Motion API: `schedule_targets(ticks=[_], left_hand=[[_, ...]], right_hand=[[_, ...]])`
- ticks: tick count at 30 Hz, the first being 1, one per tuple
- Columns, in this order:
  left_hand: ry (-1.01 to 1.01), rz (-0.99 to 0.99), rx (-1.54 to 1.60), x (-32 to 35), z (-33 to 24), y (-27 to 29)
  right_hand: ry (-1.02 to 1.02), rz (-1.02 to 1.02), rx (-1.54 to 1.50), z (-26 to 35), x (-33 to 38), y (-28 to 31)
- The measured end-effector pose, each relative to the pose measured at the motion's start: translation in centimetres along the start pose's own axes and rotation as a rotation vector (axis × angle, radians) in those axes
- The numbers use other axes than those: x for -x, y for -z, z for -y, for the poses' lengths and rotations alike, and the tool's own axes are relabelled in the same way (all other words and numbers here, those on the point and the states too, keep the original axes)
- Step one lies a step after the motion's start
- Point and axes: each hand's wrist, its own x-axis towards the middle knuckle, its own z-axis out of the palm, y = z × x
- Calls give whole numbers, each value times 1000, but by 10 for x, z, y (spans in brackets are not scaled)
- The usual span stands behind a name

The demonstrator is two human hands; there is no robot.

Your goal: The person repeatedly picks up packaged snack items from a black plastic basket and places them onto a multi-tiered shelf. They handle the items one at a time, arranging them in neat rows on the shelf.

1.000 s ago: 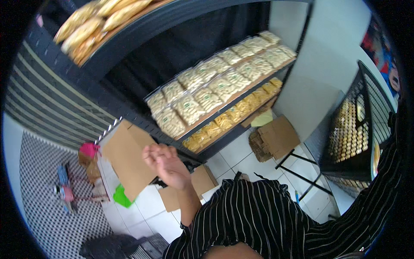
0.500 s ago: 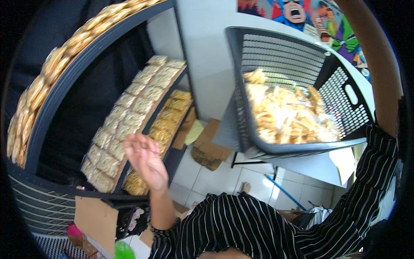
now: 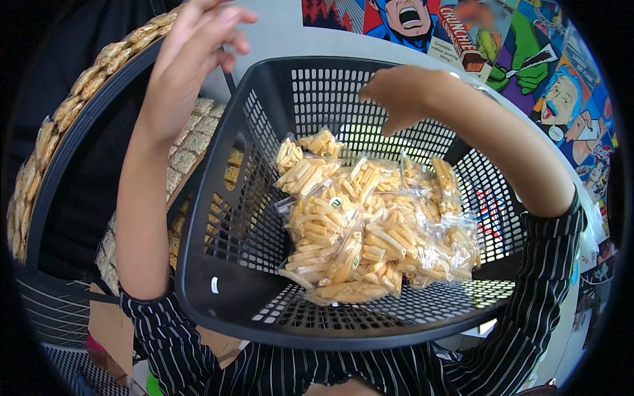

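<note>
A large black plastic basket (image 3: 228, 290) with perforated walls sits right in front of me, its near rim against my striped shirt. Clear bags of pale yellow stick-shaped snacks (image 3: 376, 244) lie heaped on its bottom. Up beyond the basket's far left corner, my left hand (image 3: 198, 46) is raised, fingers loosely bent and apart, with nothing visible in it. My right hand (image 3: 406, 92) hangs over the inside of the far wall, above the bags. Its thumb and fingers are spread, and it appears to hold nothing.
At the left stands a dark shelf (image 3: 99, 129) with bagged snacks (image 3: 82, 96) along its upper level. More packed bags (image 3: 191, 145) show on lower levels, partly behind the basket. A cardboard box (image 3: 111, 330) is at lower left. Colourful posters (image 3: 528, 72) cover the far right wall.
The basket, earlier off to the right, now fills the middle of the view, nearer me. My left hand has risen from beside the shelf. My right hand has come into view over the basket.
</note>
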Motion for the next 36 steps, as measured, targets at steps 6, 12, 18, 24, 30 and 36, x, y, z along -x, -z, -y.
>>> schedule_targets(ticks=[6, 12, 18, 24, 30, 36], left_hand=[[-32, 154, -349, -38, 59, -37], [260, 567, -481, -8, 99, -62], [255, 551, -374, -5, 96, -68], [462, 622, -362, -7, 100, -63], [656, 857, -311, -1, 95, -57], [-34, 743, -601, 8, 80, -71]], right_hand=[[376, -14, -191, 41, -55, -68], [353, 100, -544, 82, -51, -121], [357, 115, -1105, 107, -49, -141], [438, 104, -1271, 67, -22, -114], [314, -104, -1370, 26, -16, -74], [173, -213, -1484, 12, -30, -85]])
